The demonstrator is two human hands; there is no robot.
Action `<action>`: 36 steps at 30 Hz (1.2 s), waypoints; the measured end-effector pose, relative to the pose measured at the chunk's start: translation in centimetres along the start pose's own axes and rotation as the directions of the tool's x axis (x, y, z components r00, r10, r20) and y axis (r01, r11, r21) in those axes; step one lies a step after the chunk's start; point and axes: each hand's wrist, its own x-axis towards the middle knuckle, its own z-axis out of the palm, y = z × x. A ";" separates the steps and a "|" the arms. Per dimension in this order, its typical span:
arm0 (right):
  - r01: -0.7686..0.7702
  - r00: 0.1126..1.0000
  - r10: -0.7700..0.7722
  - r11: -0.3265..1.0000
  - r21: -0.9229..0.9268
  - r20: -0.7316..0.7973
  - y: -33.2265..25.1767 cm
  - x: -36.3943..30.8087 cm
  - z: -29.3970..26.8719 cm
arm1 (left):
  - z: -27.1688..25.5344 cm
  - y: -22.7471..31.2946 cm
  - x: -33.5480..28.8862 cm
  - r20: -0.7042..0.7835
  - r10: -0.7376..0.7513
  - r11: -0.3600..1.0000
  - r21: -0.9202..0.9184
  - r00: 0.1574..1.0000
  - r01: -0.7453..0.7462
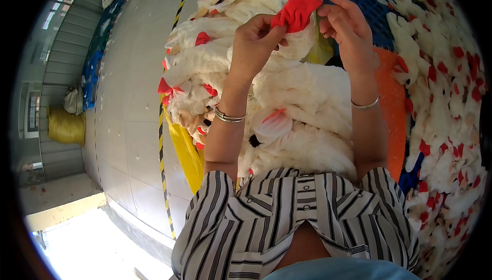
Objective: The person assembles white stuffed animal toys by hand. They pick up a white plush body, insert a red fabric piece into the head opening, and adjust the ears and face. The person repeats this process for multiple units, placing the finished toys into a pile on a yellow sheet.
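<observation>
My left hand (258,38) pinches a small red cloth piece (297,13), gathered and rounded like a stuffed-toy part, between thumb and fingers. It is held up over a pile of white plush toy skins (302,90). My right hand (350,31) is at the cloth's right edge, its fingers bent and spread apart, the fingertips close to or touching it; I cannot tell which. Beneath my arms, one plush skin shows a pink-and-white ear (274,125) and a black tuft (254,140). Several skins on the left carry red parts.
Yellow sheeting (185,152) lies under the pile's left side, beside black-and-yellow floor tape (161,147). An orange panel (390,106) and a blue plastic crate (366,16) are at right, near a large heap of plush pieces (451,121). A yellow sack (66,125) stands far left.
</observation>
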 end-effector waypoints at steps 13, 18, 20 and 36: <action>-0.106 0.985 0.128 0.977 -0.183 0.113 1.8 -1.4 3.2 | 2.4 -1.5 -0.9 -0.130 0.135 0.979 -0.136 0.982 -0.152; -0.086 0.979 0.137 0.949 -0.302 0.152 2.3 -0.4 3.0 | 2.5 -0.6 -1.1 -0.167 0.126 0.991 -0.021 0.978 -0.131; -0.038 0.975 0.132 0.891 -0.452 0.179 2.1 -0.2 3.0 | 2.1 -0.1 -1.2 -0.189 0.102 0.995 0.011 0.977 -0.102; -0.367 0.893 0.278 0.904 0.217 0.353 3.6 0.0 2.9 | 0.6 1.9 -1.9 -0.117 0.204 0.979 0.009 0.972 -0.205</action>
